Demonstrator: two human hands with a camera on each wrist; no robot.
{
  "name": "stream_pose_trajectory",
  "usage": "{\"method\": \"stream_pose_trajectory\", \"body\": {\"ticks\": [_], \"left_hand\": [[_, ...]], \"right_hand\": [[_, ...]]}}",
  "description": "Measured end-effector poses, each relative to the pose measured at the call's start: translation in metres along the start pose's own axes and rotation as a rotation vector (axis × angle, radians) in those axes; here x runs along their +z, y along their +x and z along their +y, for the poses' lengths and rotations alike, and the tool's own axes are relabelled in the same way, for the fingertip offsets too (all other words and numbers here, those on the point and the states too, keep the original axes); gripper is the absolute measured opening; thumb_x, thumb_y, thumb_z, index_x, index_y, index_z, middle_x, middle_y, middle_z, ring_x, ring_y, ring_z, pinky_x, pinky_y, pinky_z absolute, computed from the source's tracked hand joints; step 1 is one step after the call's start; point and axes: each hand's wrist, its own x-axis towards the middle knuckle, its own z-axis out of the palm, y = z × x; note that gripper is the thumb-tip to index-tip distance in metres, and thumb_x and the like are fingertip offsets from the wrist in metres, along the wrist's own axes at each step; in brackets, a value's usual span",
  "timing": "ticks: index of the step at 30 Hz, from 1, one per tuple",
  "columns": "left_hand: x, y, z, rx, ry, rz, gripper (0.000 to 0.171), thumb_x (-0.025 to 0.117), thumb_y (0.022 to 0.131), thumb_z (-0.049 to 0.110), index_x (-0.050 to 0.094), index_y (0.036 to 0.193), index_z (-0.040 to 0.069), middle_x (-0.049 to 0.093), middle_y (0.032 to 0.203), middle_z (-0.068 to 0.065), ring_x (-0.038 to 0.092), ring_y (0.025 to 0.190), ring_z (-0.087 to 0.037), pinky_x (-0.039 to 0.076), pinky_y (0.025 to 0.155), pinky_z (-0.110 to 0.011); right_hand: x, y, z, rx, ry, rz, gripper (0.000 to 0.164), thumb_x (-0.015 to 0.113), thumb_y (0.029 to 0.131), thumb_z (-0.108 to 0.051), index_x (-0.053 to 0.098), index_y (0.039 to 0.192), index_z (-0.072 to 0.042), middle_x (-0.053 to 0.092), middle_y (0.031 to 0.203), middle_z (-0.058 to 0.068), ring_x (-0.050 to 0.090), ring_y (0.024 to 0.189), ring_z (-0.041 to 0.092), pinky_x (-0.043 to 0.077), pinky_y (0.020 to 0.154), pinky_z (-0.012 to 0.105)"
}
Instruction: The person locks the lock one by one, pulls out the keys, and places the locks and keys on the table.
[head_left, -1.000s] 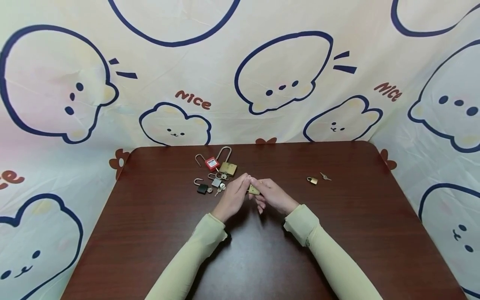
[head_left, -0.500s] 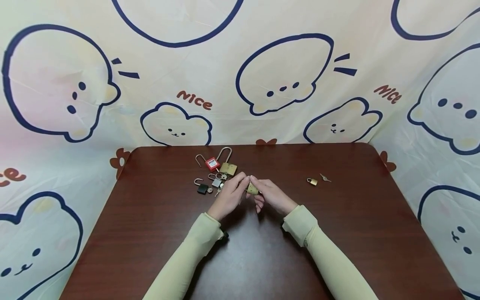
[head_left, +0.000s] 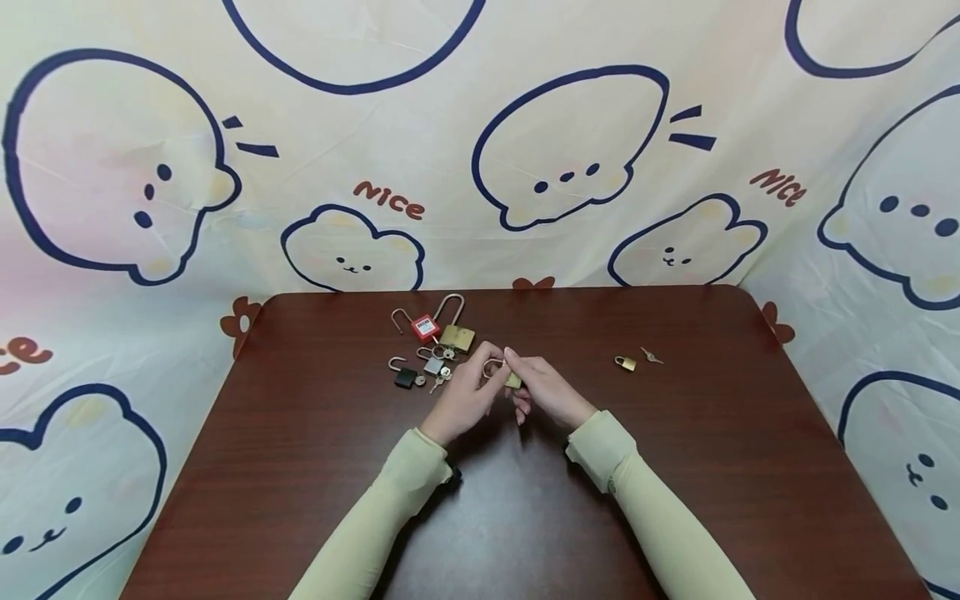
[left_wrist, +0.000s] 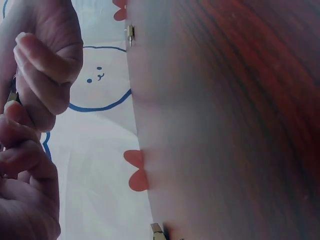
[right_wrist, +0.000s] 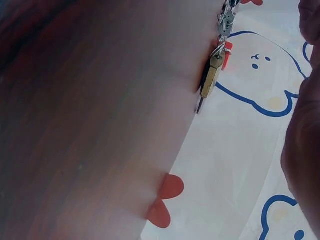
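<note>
A brass padlock is held between my two hands above the middle of the table. My right hand grips its body, thumb on top. Its shackle now shows as a loop, and my left hand pinches around it with thumb and forefinger. In the left wrist view, curled fingers of both hands hide most of the padlock; only a bit of brass shows. Whether the shackle is released from the body is hard to make out.
Left of my hands lie a red padlock, a large brass padlock, a black padlock and a grey padlock with keys. A small brass padlock and a key lie to the right.
The padlock has turned in my hands, and its shackle has come into view between the fingers. My left thumb has moved down, away from my right thumb. The things on the table stay put.
</note>
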Motion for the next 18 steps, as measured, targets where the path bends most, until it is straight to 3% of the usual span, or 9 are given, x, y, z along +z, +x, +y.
{"method": "stream_pose_trajectory", "body": {"ticks": [3,7,11,18], "left_hand": [[-0.001,0.0,0.002,0.026,-0.004,0.011,0.011,0.053,0.1,0.012,0.053,0.104,0.001,0.059,0.063,-0.02,0.043,0.037,-0.007,0.038,0.038,-0.022],[-0.001,0.001,0.004,0.055,-0.04,0.044,0.011,0.052,0.1,0.007,0.053,0.099,-0.003,0.051,0.054,-0.02,0.046,0.037,-0.026,0.037,0.038,-0.021],[-0.003,0.0,0.005,0.049,-0.043,0.067,0.01,0.051,0.099,0.005,0.051,0.097,-0.005,0.052,0.053,-0.023,0.049,0.039,-0.036,0.037,0.04,-0.021],[-0.004,0.0,0.002,0.035,-0.044,0.07,0.012,0.049,0.101,0.006,0.05,0.1,-0.005,0.053,0.055,-0.026,0.049,0.043,-0.042,0.038,0.04,-0.022]], "right_hand": [[-0.001,0.001,-0.001,-0.009,0.018,0.003,0.068,0.038,0.102,-0.053,0.058,0.092,0.011,0.037,0.045,-0.002,0.04,0.039,0.024,0.052,0.042,0.031],[-0.003,0.0,-0.002,-0.064,0.023,0.038,0.045,0.045,0.103,-0.042,0.062,0.099,-0.001,0.041,0.045,-0.001,0.045,0.037,0.022,0.053,0.041,0.033],[-0.009,-0.001,-0.003,-0.121,0.018,0.065,0.03,0.053,0.102,-0.029,0.059,0.099,0.0,0.046,0.051,-0.001,0.05,0.038,0.021,0.057,0.043,0.035],[-0.015,-0.003,-0.002,-0.118,0.012,0.047,0.02,0.061,0.097,-0.016,0.053,0.099,0.002,0.058,0.061,0.004,0.059,0.047,0.019,0.062,0.058,0.047]]}}
